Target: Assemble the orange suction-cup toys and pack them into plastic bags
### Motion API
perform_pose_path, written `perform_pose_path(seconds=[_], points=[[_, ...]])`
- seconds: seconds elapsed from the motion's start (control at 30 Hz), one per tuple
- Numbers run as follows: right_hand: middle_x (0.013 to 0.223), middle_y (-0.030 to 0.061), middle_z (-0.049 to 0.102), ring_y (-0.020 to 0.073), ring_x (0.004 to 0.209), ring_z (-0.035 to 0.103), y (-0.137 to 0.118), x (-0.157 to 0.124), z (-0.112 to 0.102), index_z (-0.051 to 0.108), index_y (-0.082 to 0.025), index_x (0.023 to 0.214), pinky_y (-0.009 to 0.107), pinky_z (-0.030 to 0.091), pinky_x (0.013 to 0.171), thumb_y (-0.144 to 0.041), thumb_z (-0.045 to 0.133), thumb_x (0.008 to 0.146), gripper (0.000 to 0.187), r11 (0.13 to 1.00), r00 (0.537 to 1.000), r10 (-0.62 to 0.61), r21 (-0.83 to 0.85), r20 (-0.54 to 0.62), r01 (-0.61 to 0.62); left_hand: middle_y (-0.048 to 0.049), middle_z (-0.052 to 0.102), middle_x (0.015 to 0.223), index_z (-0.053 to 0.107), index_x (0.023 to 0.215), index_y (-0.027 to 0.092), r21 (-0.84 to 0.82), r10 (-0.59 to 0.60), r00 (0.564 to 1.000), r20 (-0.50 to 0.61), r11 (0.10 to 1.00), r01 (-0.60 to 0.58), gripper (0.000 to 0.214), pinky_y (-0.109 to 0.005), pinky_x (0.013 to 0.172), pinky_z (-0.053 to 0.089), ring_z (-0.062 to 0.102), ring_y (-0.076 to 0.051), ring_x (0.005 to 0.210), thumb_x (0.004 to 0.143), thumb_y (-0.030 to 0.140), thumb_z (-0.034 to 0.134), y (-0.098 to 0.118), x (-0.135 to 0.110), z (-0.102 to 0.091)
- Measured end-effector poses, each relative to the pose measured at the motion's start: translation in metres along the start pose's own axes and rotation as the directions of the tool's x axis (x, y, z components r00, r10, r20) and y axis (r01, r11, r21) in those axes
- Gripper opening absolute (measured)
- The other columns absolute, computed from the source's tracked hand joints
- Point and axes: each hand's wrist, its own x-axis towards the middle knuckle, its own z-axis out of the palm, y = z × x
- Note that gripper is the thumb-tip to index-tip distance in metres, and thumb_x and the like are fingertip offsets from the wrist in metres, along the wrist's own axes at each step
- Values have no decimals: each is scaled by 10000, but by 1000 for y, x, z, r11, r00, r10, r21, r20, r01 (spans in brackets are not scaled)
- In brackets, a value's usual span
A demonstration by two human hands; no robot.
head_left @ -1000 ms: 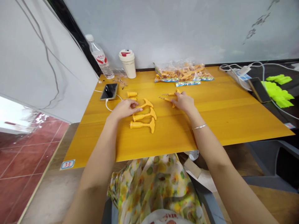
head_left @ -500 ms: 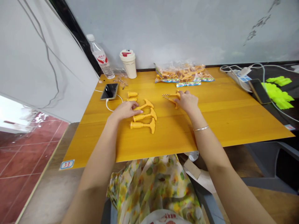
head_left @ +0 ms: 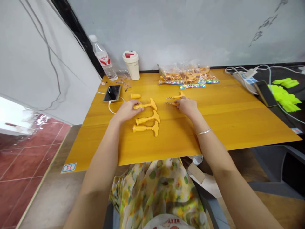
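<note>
My left hand (head_left: 127,111) has its fingertips on the narrow stem end of a yellow plastic T-handled piece (head_left: 145,105). Just below lie two similar pieces (head_left: 147,119) (head_left: 145,128), apart from that hand. My right hand (head_left: 188,107) covers the head of a small yellow piece with a thin metal tip (head_left: 170,103). Another small metal-tipped piece (head_left: 176,96) lies just above those fingers. A short yellow cylinder (head_left: 135,96) stands apart beyond my left hand. All of these lie on a yellow wood-grain table (head_left: 226,122).
A phone on a charging cable (head_left: 113,93), a water bottle (head_left: 103,58) and a white lidded cup (head_left: 132,65) stand at the back left. A plastic bag of yellow parts (head_left: 188,77) lies at the back. Right of the table are a power strip (head_left: 243,78), another phone (head_left: 265,93) and bright green pieces (head_left: 283,95).
My left hand has shifted slightly and the top T-handled piece has swung nearer to horizontal. My right hand has moved slightly down and left, over the small metal-tipped piece.
</note>
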Motion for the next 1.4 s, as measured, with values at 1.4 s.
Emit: perform_pose_path(seconds=[1.4], points=[[917,88,738,152,711,598,46,38,19,607,-167,1148,244,473,657,-559,376,1015,474,550,920,378,825,-105,-132,-146,665,1191,659,1046,211,331,-32,999,-18,943,36,252,-495,978,405,528,-371,1179,804,276,633,-10,-2,-1]])
